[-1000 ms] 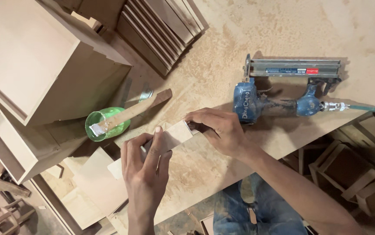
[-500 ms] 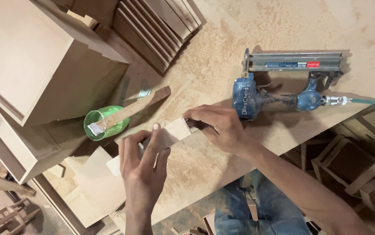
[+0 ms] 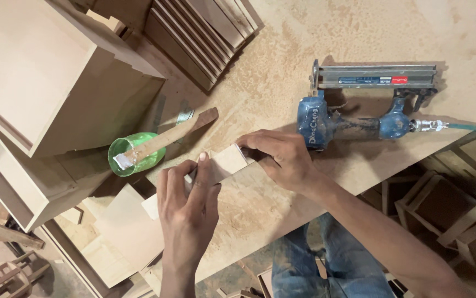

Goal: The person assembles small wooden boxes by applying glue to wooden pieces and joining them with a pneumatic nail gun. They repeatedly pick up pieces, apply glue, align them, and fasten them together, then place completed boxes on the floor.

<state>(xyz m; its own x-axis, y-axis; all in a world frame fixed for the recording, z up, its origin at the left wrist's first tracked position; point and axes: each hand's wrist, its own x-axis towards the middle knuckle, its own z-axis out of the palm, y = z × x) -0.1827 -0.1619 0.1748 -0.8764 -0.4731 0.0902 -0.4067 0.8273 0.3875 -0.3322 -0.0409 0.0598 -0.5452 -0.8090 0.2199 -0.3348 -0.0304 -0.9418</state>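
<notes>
My left hand (image 3: 187,205) is half closed, thumb and fingers pinching the near end of one small pale wood block (image 3: 216,168), w/ the index finger laid straight along its top. My right hand (image 3: 282,157) is curled over the far end of the same block, fingertips pressing on its upper corner, palm down on the desk (image 3: 282,44). The block lies slantwise at the desk's front edge, between both hands; can't tell if it's one piece or two stacked, since my fingers cover the joint, probably one.

Count of things on the desk: 1 blue pneumatic nail gun (image 3: 359,118) just beyond my right hand, lying on its side w/ its grey magazine on top and an air hose fitting at the right end. 1 green plastic cup (image 3: 136,154) left of my left hand, at the desk edge, w/ 1 flat wood stick (image 3: 174,135) leaning out of it, whitish stuff on the lower tip. A row of thin boards (image 3: 205,33) stands on edge at the top, approx. 8, hard to count. 2 open wood boxes (image 3: 56,77) sit on the left, one above the other
</notes>
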